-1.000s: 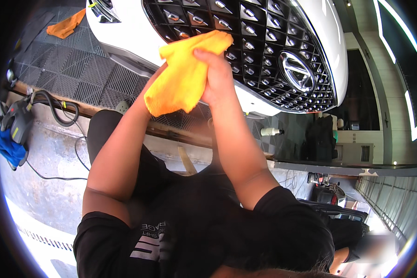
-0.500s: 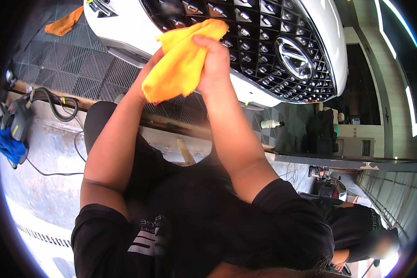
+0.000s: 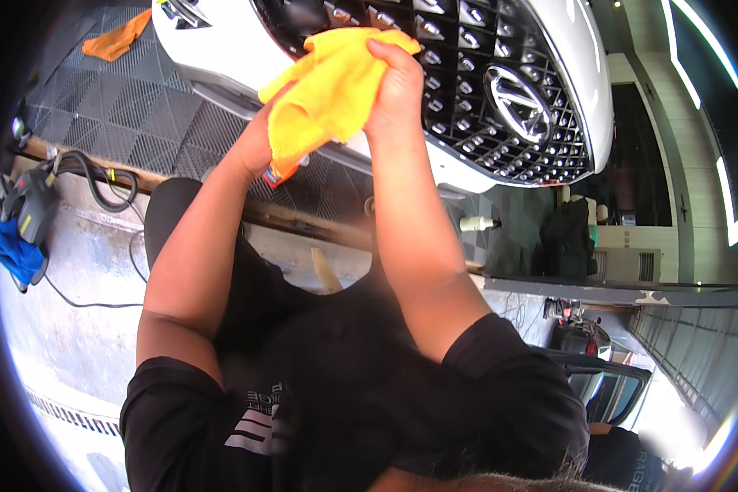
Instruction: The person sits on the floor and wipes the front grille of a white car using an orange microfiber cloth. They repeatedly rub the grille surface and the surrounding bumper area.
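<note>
A yellow cloth (image 3: 328,94) is bunched between my two hands in front of the car's grille. My right hand (image 3: 398,82) grips its right side, with the thumb lying on top of the fabric. My left hand (image 3: 257,146) is at the cloth's left edge, its fingers mostly hidden behind the folds. Just past the grille's lower edge is the white bumper (image 3: 230,61). The dark grille (image 3: 459,78) carries small silver studs and a chrome emblem (image 3: 518,102). An orange-and-blue item (image 3: 280,174) shows below the cloth by my left wrist; its kind is unclear.
An orange cloth (image 3: 116,37) lies on the grey tiled floor (image 3: 131,94). To the left stands a dark machine (image 3: 34,205) with a hose and a blue cloth (image 3: 18,256). A white bottle (image 3: 478,223) lies right of my knees. Another person (image 3: 623,459) is at lower right.
Both hands and the yellow cloth have shifted slightly right and up. More of the orange-and-blue item now shows beneath the cloth. The other person has moved lower in view, exposing an open car door.
</note>
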Tool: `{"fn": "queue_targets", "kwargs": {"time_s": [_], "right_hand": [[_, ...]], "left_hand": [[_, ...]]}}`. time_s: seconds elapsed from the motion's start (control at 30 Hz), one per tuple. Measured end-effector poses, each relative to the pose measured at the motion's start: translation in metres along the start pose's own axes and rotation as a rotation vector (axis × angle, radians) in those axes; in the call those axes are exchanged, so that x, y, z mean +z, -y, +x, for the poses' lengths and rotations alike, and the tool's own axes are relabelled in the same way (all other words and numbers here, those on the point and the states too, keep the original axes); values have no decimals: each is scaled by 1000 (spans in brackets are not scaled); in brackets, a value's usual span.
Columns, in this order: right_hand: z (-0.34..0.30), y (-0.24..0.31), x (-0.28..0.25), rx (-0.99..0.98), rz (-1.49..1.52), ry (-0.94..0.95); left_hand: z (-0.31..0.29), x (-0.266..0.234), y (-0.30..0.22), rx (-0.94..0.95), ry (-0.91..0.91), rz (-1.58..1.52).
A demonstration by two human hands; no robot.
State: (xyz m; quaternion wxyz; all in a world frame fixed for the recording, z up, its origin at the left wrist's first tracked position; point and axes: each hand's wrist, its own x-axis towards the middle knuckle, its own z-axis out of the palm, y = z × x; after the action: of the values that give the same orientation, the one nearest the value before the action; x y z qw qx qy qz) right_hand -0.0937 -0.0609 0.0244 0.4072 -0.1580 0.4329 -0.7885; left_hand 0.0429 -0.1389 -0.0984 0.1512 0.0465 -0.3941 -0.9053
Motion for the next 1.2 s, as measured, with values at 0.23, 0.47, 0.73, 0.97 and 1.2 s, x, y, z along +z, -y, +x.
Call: {"fn": "queue_targets", "kwargs": {"time_s": [0.23, 0.47, 0.73, 0.97, 1.2], "right_hand": [[0, -1, -9, 8, -105, -36], [-33, -17, -39, 53, -185, 68], [-93, -58, -75, 124, -409, -52], [-75, -24, -64, -70, -309, -137], [-15, -2, -79, 88, -189, -212]], "left_hand": [[10, -3, 7, 78, 33, 251], [4, 4, -6, -77, -18, 292], [-6, -13, 4, -218, 284, 1397], [-2, -1, -5, -32, 267, 1220], [-7, 2, -6, -58, 215, 1187]]}}
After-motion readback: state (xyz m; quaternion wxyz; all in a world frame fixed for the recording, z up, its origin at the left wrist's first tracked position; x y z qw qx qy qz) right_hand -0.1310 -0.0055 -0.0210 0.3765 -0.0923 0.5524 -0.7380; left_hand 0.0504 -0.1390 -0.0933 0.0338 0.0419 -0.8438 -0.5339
